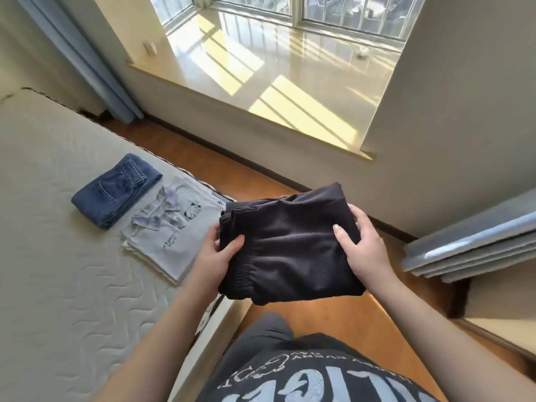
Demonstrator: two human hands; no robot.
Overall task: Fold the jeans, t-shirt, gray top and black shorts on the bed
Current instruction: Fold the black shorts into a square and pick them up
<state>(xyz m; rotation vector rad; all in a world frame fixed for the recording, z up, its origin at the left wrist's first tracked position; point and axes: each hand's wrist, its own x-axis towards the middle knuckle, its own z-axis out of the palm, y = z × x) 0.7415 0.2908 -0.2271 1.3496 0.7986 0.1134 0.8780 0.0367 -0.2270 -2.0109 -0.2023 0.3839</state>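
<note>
Folded black shorts (290, 245) in both my hands, held off the bed's edge

Soft, light and floppy, so my left hand (216, 256) and right hand (364, 248) clasp opposite sides, thumbs on top; jeans (116, 190) and t-shirt (171, 230) lie folded on the quilted mattress (58, 271), near a sunlit window ledge (261, 76)

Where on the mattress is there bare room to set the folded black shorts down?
Bare quilted mattress lies nearer the person than the folded t-shirt, and left of it and the folded jeans. The strip along the bed's floor-side edge is crowded by those two. Left hand and right hand hold the black shorts past that edge.
</note>
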